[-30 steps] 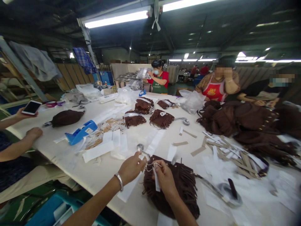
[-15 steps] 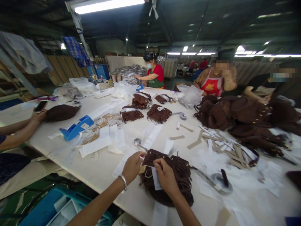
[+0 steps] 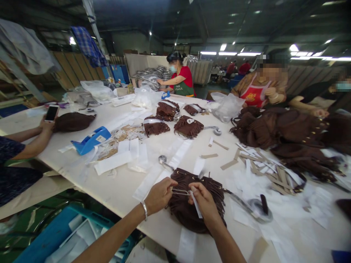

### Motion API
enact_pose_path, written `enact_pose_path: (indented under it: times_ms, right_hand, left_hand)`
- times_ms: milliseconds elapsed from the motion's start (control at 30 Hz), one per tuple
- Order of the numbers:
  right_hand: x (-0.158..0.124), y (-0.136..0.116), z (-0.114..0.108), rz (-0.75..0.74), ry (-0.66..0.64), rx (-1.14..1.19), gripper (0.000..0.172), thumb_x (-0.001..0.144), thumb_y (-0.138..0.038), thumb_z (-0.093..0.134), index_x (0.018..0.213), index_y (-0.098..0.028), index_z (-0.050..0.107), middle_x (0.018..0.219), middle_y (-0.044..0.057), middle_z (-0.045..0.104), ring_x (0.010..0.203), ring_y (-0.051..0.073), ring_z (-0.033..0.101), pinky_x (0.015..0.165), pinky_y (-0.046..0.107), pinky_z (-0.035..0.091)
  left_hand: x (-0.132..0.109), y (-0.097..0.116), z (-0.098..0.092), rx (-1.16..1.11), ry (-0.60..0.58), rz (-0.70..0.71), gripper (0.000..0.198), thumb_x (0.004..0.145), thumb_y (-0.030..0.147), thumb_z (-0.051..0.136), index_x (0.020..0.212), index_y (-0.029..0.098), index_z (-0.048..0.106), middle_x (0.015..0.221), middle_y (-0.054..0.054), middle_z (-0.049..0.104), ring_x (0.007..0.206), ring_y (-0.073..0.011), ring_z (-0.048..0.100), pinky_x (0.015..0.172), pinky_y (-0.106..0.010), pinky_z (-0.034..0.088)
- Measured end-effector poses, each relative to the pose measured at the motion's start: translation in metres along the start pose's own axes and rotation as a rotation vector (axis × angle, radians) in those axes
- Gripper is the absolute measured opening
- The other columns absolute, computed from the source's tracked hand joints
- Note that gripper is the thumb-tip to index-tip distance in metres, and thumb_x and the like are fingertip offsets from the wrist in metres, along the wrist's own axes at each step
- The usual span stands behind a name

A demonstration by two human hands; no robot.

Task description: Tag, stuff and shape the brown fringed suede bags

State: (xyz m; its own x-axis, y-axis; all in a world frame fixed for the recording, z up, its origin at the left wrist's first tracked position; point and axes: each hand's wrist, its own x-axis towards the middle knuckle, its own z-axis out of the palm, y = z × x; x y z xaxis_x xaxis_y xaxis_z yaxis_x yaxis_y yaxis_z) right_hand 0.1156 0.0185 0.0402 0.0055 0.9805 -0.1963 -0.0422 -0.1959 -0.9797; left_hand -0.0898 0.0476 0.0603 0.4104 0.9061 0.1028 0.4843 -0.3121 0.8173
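A dark brown fringed bag with metal eyelets lies on the table right beneath both hands. My left hand, a bangle on its wrist, pinches one end of a thin white string loop. The loop is drawn taut above the bag's front. My right hand is closed on the other end, with a narrow white tag hanging at its fingers. How the string meets the tag is hidden by the fingers. The bag's wrapped strap runs out to the right.
Several brown fringed bags sit further back, with a big brown pile at the right. A blue tape dispenser and paper strips lie about. Co-workers stand across the table; one at the left holds a phone. A teal crate is below.
My hands have drawn the string loop taut between them. The white tag has moved from over the bag up to my right fingers. The view has shifted slightly.
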Motion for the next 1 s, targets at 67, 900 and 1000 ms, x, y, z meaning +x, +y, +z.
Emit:
enact_pose_path:
  times_ms: [67,900,1000]
  right_hand:
    - [-0.002,-0.001,-0.001,0.0,-0.047,0.176,0.029,0.088,-0.047,0.055,0.099,-0.021,0.055,0.059,-0.006,0.051,0.052,0.01,0.046,0.052,0.022,0.035]
    - [-0.025,-0.028,-0.007,-0.391,0.075,-0.522,0.02,0.096,-0.036,0.042,0.103,-0.022,0.052,0.094,0.002,0.064,0.085,0.016,0.061,0.077,0.026,0.044]
    - [-0.029,-0.025,-0.006,-0.374,0.159,-0.508,0.019,0.095,-0.037,0.043,0.103,-0.022,0.051,0.091,0.001,0.064,0.08,0.015,0.061,0.073,0.026,0.045]
  left_hand:
    - [0.005,0.008,0.001,-0.065,-0.022,-0.021,0.027,0.087,0.024,0.045,0.107,0.022,0.063,0.102,-0.004,0.065,0.089,-0.0175,0.059,0.081,-0.029,0.046]
    - [0.03,0.036,0.022,-0.727,-0.293,-0.446,0.03,0.069,0.043,0.071,0.07,0.014,0.064,0.056,0.001,0.06,0.037,-0.0033,0.035,0.036,-0.018,0.017]
    - [0.027,0.041,0.022,-0.796,-0.229,-0.433,0.028,0.071,0.04,0.07,0.081,0.015,0.064,0.06,0.001,0.062,0.037,-0.0031,0.036,0.036,-0.018,0.017]
